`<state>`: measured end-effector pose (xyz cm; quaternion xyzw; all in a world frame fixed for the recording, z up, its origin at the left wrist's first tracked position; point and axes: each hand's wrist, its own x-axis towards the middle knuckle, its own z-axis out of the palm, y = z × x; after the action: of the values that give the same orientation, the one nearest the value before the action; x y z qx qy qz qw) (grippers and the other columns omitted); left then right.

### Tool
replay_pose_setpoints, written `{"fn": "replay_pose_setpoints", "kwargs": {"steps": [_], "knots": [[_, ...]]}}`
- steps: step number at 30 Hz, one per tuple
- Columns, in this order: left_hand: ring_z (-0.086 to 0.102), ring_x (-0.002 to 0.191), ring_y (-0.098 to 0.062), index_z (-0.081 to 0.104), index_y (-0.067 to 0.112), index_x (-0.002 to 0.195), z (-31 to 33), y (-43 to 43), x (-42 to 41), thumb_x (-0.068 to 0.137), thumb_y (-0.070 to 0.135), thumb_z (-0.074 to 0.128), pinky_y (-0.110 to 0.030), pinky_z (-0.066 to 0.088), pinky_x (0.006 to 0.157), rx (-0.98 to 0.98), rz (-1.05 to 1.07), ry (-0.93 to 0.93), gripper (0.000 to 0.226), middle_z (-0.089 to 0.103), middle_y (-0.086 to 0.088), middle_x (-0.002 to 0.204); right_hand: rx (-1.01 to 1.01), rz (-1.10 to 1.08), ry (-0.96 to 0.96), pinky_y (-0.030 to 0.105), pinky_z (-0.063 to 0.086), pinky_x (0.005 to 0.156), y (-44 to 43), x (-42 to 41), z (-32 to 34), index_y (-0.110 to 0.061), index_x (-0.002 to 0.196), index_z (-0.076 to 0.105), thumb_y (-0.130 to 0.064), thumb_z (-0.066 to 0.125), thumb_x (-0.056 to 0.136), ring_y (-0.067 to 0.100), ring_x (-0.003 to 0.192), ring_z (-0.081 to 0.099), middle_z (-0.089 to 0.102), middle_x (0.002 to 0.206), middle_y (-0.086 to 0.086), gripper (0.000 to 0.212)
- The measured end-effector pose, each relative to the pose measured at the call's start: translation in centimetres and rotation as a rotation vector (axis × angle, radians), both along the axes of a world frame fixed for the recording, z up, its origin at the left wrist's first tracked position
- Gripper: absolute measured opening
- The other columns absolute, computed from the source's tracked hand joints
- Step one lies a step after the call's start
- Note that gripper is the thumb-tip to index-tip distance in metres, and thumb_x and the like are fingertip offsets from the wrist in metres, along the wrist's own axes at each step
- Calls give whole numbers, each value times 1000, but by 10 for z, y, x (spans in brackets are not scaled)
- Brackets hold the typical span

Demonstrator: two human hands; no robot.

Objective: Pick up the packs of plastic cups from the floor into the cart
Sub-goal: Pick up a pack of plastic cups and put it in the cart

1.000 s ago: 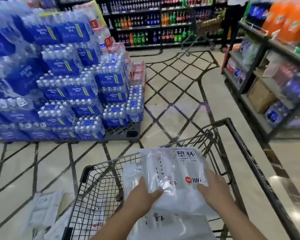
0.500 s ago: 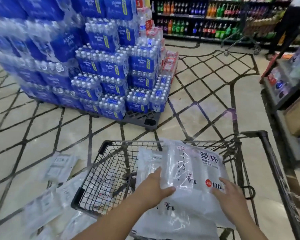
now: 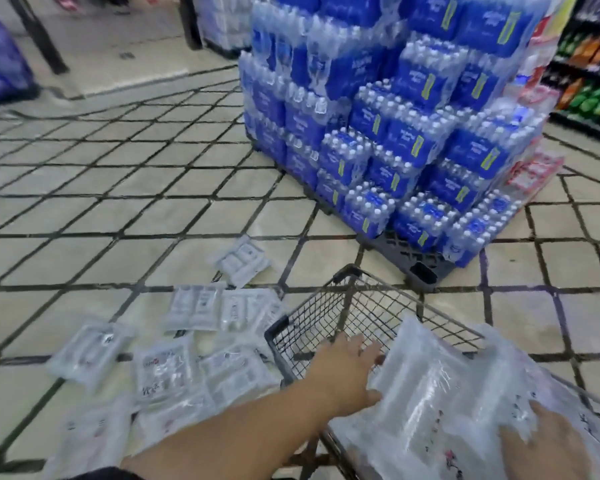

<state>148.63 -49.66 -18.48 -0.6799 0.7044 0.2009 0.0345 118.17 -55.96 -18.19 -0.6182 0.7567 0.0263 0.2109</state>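
Several cup packs (image 3: 160,372) litter floor (image 3: 84,209) beside cart (image 3: 274,332).

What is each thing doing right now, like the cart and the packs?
Black wire shopping cart: upright, packs inside.
Clear plastic cup pack between the hands: tilted over the cart.
Clear cup packs on the floor: lying flat, scattered.
Blue shrink-wrapped water bottle packs: stacked on a pallet.
Left hand: fingers straight, touching the held pack.
Right hand: flat on that pack.
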Motion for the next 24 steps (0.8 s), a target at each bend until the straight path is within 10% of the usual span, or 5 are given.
{"fn": "replay_pose_setpoints", "kwargs": {"steps": [7, 13, 24], "knots": [[12, 148, -35, 4, 26, 157, -31, 122, 181, 88, 63, 52, -54, 21, 117, 111, 449, -50, 92, 8, -10, 164, -186, 361, 64, 51, 34, 109, 34, 178, 3, -15, 143, 49, -40, 80, 72, 35, 137, 37, 43, 150, 17, 81], [13, 148, -36, 6, 23, 157, -62, 270, 300, 90, 60, 51, -51, 24, 115, 153, 721, -161, 89, 7, -10, 164, -90, 720, 223, 39, 15, 122, 104, 345, 10, -37, 156, 6, -78, 53, 78, 25, 152, 8, -1, 166, 5, 100], [24, 145, -35, 12, 21, 157, -111, 436, 386, 87, 57, 53, -49, 34, 111, 293, 1094, -114, 88, 19, -11, 162, 54, 1232, 315, 43, 19, 121, 207, 525, -54, -28, 157, 5, -65, 50, 88, 31, 151, 3, -7, 164, 14, 90]]}}
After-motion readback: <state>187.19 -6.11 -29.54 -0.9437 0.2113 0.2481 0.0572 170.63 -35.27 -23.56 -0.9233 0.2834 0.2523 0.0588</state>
